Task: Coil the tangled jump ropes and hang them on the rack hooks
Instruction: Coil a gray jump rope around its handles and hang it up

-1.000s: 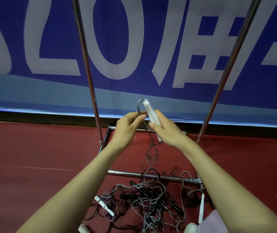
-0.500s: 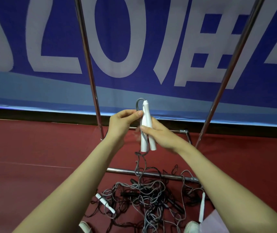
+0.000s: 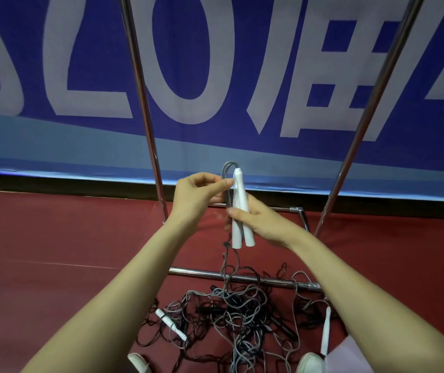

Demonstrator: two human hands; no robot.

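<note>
White "LO" lettering fills the blue banner behind the gripped handles.

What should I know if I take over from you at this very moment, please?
Left grip: pinches the grey cord beside the handle tops.
Right grip: holds the two white handles together, upright.
Things: the cord trails down into the tangled pile by the rack's base bar. Loose white handles lie in the pile. There are no hooks in view.
Done: two handles are paired in hand. Nothing is coiled or hung.
Left: pull this rope free, coil it and hang it, then do the others.
</note>
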